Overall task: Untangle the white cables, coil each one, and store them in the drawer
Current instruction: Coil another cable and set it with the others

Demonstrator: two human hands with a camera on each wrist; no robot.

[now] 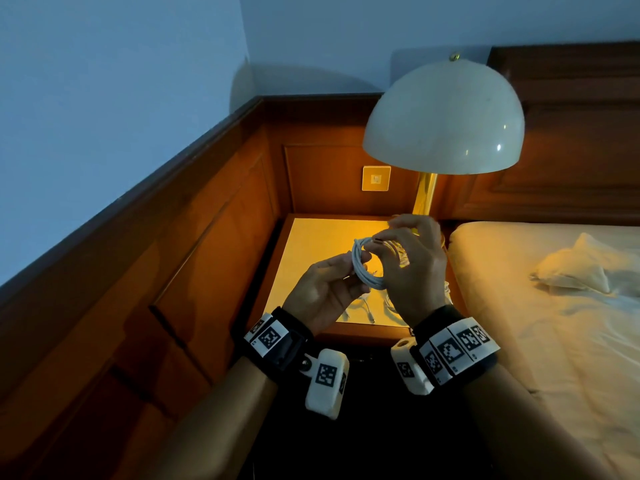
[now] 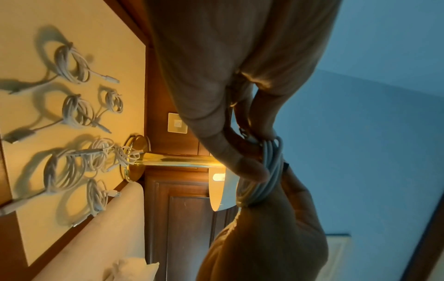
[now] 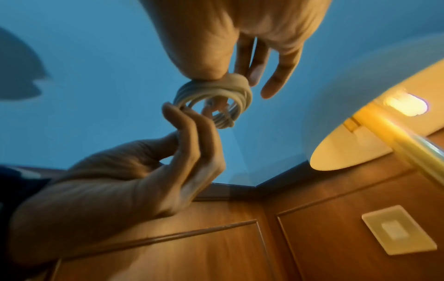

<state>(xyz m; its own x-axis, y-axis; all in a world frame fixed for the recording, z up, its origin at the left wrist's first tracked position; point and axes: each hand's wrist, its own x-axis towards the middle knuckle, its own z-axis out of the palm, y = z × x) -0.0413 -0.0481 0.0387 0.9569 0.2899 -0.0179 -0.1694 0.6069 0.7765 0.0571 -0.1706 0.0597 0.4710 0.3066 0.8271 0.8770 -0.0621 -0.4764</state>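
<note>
Head view shows both hands raised over the nightstand (image 1: 313, 233), sharing one small coil of white cable (image 1: 363, 268). The left hand (image 1: 323, 292) pinches the coil's near side between thumb and fingertips, and the right hand (image 1: 414, 268) pinches its top with thumb and forefinger, the other fingers spread loose. In the right wrist view the coil (image 3: 213, 102) looks wrapped by a turn of its own tail, though whether that end is tucked in is hard to tell. If it is not, letting go with either hand could let the loops spring open and undo the winding. Several finished coils (image 2: 72, 114) lie close together on the nightstand beside the lamp (image 2: 134, 157), some with loose plug ends touching; dropping this one among them could snag those ends and tangle them again. No drawer is visible, so storing has apparently not begun.
</note>
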